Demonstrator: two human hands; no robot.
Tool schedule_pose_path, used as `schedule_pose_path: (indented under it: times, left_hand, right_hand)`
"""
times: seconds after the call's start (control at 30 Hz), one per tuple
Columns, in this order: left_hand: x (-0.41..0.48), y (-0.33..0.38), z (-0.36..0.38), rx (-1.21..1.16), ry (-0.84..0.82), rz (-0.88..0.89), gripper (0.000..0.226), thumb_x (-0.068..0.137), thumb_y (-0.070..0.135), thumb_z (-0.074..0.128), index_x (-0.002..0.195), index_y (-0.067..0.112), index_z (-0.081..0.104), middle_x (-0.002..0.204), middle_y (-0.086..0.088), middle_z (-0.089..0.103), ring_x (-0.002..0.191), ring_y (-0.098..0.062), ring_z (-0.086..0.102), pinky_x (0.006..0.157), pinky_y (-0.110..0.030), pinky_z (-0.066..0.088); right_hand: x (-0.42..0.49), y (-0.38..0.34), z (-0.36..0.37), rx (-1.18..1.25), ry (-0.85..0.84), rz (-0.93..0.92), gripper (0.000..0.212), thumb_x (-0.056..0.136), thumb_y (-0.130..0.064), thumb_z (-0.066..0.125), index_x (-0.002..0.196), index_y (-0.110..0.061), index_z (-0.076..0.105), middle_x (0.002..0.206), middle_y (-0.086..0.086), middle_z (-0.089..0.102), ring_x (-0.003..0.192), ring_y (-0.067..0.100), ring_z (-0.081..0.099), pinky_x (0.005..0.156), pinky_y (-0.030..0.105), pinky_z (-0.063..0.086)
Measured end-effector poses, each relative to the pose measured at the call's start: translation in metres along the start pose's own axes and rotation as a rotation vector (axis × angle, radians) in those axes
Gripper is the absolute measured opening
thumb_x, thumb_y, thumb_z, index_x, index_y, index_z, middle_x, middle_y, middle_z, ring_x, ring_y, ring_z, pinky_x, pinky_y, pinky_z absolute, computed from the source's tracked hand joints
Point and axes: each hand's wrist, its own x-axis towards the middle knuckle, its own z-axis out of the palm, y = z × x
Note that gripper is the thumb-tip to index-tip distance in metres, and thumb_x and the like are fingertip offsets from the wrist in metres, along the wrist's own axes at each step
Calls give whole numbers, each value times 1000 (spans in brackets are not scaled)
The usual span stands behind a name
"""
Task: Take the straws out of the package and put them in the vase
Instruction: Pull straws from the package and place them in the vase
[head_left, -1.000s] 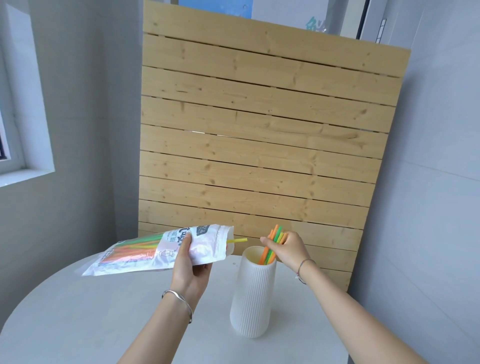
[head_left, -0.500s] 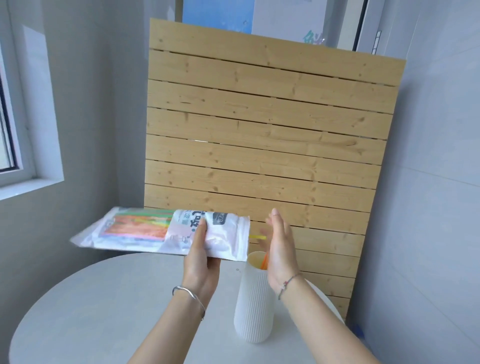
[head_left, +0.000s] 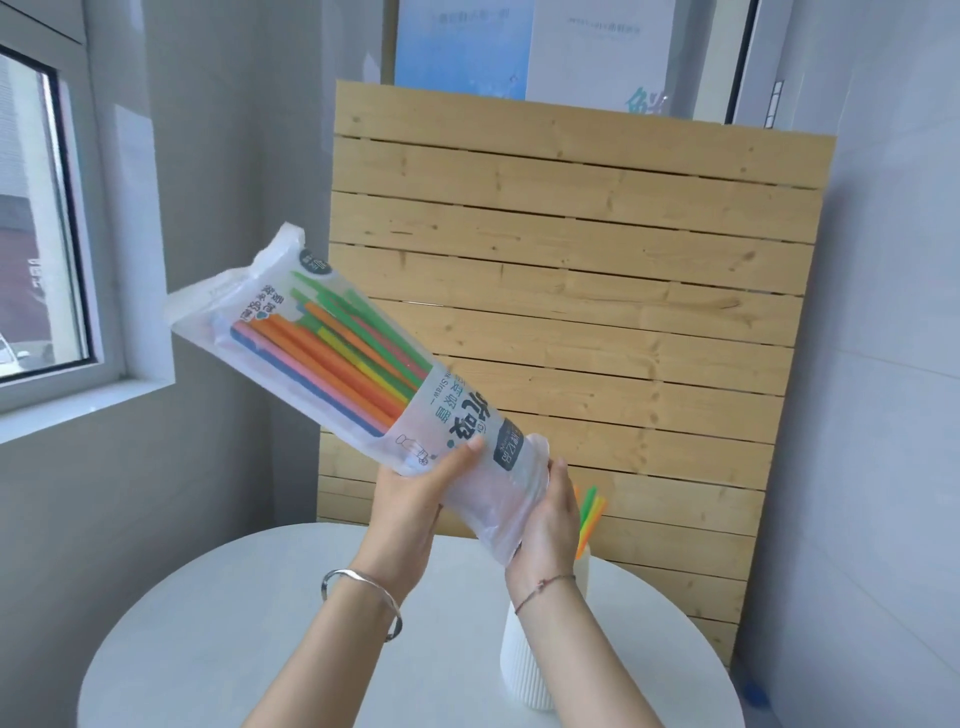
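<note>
**Straws (head_left: 343, 358) sat mostly in the package, a few in the vase**

At far left a window (head_left: 41, 234) was set in the grey wall above a white sill. Next to it, the package (head_left: 363, 374) was held in the air over the table (head_left: 234, 623), tilted so that its sealed end pointed up and left while its clear end hung down and right. Orange, green, yellow, pink and blue lengths showed through the clear upper half, packed side by side toward the raised end. The lower half carried white printing with dark lettering.

The left hand (head_left: 410, 499) gripped the package from beneath at the printed band, thumb laid across the front and fingers hidden behind the plastic. A silver bangle (head_left: 363, 597) circled that wrist. The right hand (head_left: 545, 525), its back toward the camera, held the clear lower end from the right side, fingers curled onto the film. A thin red cord (head_left: 543, 587) ringed that wrist.

Below the right forearm stood the vase (head_left: 524, 670), white and ribbed, upright on the round white table and partly hidden by the arm. Three loose straws (head_left: 589, 514), green, yellow and orange, rose from its mouth just right of the right hand, leaning rightward.

Behind everything stood a slatted wooden panel (head_left: 649, 312), with pale wall at right.
</note>
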Motion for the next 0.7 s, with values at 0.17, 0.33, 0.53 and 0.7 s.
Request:
schedule_pose_path:
  times: [0.17, 0.33, 0.53, 0.7]
  left_hand:
    - [-3, 3, 0, -174, 62, -57, 39, 78, 41, 73, 112, 23, 69, 112, -7, 73, 106, -24, 69, 80, -37, 56]
    - [-2, -7, -4, -334, 184, -206, 34, 84, 46, 64, 103, 19, 71, 105, -7, 74, 95, -21, 72, 73, -31, 57]
    - [-1, -21, -16, -604, 307, -346, 32, 91, 38, 58, 111, 13, 65, 103, -7, 75, 92, -21, 72, 92, -40, 51]
    - [-1, -28, -20, -801, 395, -444, 38, 91, 33, 60, 121, 10, 60, 118, -11, 69, 109, -24, 65, 98, -42, 47]
  right_hand:
    - [-7, 5, 3, -162, -28, -176, 26, 97, -37, 42, 78, -20, 50, 84, 0, 55, 80, 12, 53, 78, 25, 43]
    - [-4, 0, -8, -427, -126, -368, 24, 98, -25, 41, 75, -19, 46, 71, -7, 43, 69, 10, 40, 60, 14, 37]
    - [5, -18, -22, -606, -193, -539, 16, 95, -15, 51, 79, -13, 55, 77, 4, 61, 70, 9, 55, 66, 26, 47]
    - [14, -44, -30, -273, 37, -478, 15, 87, -25, 63, 77, -19, 55, 67, -3, 52, 51, 8, 45, 47, 21, 38]
